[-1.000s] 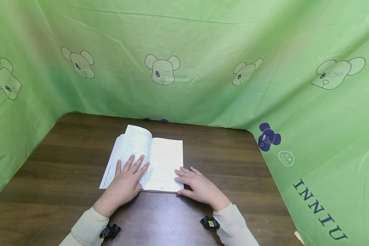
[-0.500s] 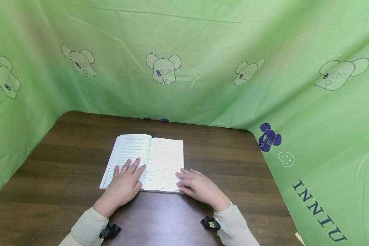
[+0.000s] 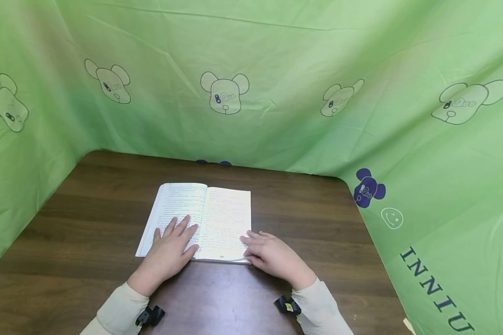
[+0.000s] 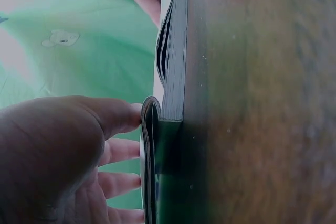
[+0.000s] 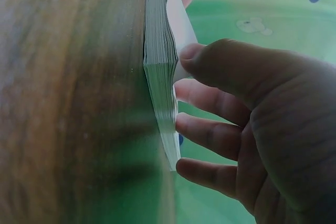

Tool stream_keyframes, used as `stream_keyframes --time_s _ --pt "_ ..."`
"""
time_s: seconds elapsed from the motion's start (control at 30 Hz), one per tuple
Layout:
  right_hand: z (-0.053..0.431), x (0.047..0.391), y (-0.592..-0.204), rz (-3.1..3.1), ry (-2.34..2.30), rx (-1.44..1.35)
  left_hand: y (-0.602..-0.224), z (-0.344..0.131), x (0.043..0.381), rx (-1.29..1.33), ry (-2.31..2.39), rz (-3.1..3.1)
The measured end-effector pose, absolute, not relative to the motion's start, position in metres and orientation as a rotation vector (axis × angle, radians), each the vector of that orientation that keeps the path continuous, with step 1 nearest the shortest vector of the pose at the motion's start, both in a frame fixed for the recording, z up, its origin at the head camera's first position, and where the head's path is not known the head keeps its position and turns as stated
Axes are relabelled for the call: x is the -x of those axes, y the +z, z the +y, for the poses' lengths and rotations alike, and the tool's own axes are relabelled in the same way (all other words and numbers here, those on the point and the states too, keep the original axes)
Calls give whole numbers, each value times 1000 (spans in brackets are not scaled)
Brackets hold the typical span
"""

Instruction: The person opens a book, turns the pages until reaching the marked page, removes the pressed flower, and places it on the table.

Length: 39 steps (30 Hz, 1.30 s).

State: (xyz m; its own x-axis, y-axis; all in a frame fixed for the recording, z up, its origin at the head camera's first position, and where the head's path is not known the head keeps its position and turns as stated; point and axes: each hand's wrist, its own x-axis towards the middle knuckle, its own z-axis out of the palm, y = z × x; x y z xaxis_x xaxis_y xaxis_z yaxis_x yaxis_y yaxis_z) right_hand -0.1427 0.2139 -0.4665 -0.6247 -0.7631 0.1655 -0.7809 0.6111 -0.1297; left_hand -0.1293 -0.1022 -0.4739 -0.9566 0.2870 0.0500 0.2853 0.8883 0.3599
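An open book lies on the table, its right page (image 3: 225, 218) and left page (image 3: 180, 195) covered with printed lines. My left hand (image 3: 167, 253) rests on the lower left page with fingers spread, the thumb near the spine. In the left wrist view its fingertips touch the folded-over side of the book (image 4: 149, 156). My right hand (image 3: 276, 256) touches the lower right corner of the right page. The right wrist view shows the thumb (image 5: 194, 59) against the page corner and the other fingertips along the edge of the page stack (image 5: 161, 77). That corner bulges up slightly.
The book sits on a dark wooden table (image 3: 88, 223). A green cloth (image 3: 276, 130) printed with bear heads hangs along the back and both sides. Black cameras (image 3: 150, 316) are strapped at both cuffs.
A raised page over the left side has come down flat onto the left page. My left hand shifted slightly lower. My right thumb moved in toward the fingers at the page corner.
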Motion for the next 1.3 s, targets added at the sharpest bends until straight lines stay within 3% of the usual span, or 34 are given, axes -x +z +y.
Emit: stream_keyframes --time_s 0.47,1.3 --pt "212 143 -469 -2719 356 -1223 -481 -99 129 -770 652 3070" --pt "213 148 -473 -2433 446 -1201 -482 -92 127 -659 668 3021"
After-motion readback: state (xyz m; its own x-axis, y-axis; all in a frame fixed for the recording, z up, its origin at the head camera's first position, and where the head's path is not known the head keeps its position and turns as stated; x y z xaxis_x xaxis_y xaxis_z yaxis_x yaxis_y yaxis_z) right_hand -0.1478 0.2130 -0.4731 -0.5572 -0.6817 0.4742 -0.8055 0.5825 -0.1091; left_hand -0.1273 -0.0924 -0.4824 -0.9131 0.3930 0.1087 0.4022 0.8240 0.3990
